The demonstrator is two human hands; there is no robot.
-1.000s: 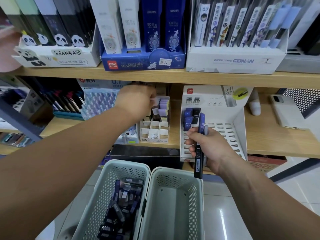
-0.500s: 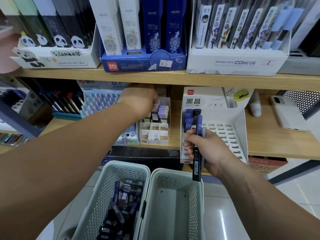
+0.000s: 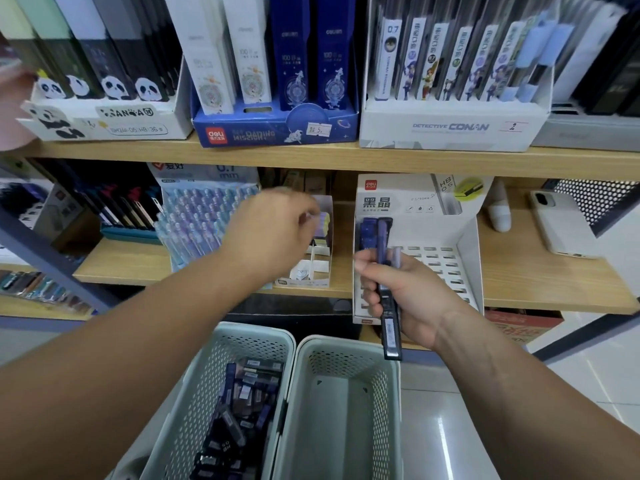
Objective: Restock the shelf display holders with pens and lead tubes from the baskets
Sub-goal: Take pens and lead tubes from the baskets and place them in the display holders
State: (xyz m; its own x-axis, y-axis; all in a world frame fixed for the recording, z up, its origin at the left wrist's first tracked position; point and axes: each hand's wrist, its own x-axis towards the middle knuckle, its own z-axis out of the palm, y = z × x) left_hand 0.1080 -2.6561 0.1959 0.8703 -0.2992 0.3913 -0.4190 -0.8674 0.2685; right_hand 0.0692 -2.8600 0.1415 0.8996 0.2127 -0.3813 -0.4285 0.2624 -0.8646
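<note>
Lead tubes (image 3: 390,323) look slim, dark, white-labelled.

Left hand (image 3: 273,230) motion-blurred; fingertips and grip unreadable, small divided holder (image 3: 320,271) half hidden behind it. Right hand (image 3: 412,299) with lead tubes (image 3: 389,317) covers left slots of white display holder (image 3: 467,244).

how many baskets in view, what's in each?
2. Left basket, bottom centre, holds dark lead tubes. Right basket sits against its right side, nothing visible inside; its near end is cut off.
</note>
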